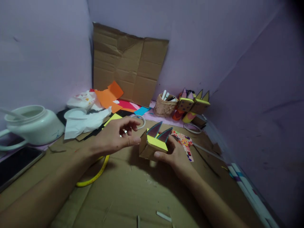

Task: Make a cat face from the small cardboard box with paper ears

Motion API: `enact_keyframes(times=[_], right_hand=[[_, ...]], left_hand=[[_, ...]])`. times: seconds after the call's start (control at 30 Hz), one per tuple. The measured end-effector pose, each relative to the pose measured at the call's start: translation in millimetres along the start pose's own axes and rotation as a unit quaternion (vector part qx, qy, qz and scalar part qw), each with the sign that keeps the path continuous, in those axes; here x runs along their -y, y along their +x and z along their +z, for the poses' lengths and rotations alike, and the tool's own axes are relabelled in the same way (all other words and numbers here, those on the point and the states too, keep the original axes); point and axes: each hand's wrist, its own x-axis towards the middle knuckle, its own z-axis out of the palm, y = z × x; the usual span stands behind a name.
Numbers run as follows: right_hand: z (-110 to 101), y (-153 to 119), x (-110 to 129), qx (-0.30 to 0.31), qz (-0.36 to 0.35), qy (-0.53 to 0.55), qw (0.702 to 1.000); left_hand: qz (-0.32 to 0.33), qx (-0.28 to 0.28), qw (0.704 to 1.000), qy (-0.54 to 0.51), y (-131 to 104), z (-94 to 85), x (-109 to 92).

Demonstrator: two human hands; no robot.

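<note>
My right hand (174, 153) grips a small cardboard box (148, 151) from its right side, with the thumb on the near face. Yellow paper (158, 142) covers the top of this box, and two dark pointed ears (154, 130) with blue edges stand up from it. Just left of the box is my left hand (118, 134), its fingers curved and apart, with nothing visible in it. A yellow ring-shaped strip (102, 172) lies below my left wrist, partly hidden by the arm.
Two finished-looking eared boxes (194, 104) stand at the back right beside a woven pot (165, 106) of markers. A white teapot-like vessel (35, 123) and a phone (19, 166) are at the left. Orange paper (109, 96) lies before a leaning cardboard sheet (128, 60). Patterned paper (182, 141) lies right.
</note>
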Motion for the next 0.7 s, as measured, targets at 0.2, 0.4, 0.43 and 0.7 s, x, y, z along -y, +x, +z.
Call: enact_keyframes(times=[0.2,0.4,0.43,0.7], right_hand=[[-0.8,0.5,-3.6,-0.008,0.007,0.003,1.0],[3.9,-3.0,0.4,-0.005,-0.034,-0.029,0.999],[4.5,-3.3,2.2,-0.002,-0.035,-0.012,0.999],[-2.0,-3.1,6.1,0.021,-0.034,0.061,0.997]], left_hand=[[-0.055,0.088,0.995,0.012,-3.2,22.9,-4.4],[-0.028,0.106,0.989,-0.1,-4.6,34.8,2.5],[-0.037,0.112,0.986,-0.12,-4.0,33.9,5.5],[-0.066,0.149,0.963,-0.213,0.6,29.5,15.1]])
